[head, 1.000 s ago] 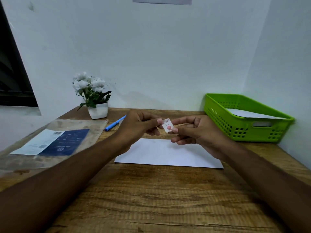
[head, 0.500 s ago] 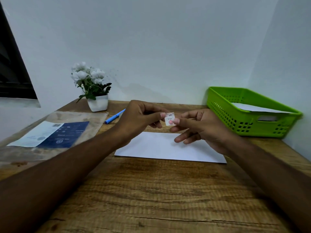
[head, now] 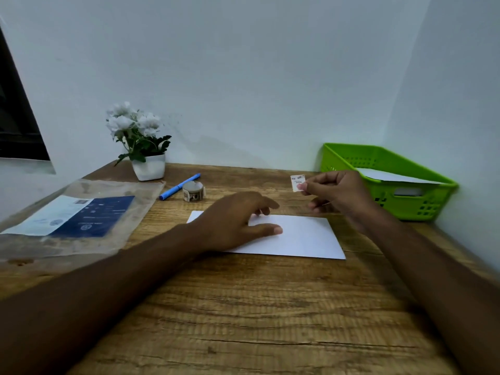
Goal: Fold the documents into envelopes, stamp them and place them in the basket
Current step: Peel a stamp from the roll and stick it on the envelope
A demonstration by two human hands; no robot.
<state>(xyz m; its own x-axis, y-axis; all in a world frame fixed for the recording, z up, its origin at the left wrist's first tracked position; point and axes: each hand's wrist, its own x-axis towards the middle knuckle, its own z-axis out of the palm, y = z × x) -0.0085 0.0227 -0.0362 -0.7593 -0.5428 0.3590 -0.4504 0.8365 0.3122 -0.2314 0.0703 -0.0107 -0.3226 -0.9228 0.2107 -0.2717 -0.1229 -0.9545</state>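
Right grip [head: 335, 193] on bottom of stamp [head: 297, 181]

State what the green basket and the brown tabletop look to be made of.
Green perforated basket: likely moulded plastic, slightly glossy, with uniform colour and regular punched holes. Brown tabletop: wood or wood-look laminate, matte; grain lines and cracks show, but which cannot be told.

Left hand [head: 235, 223] covers part of the envelope [head: 305, 236]; the stamp [head: 297, 182] is unreadably small.
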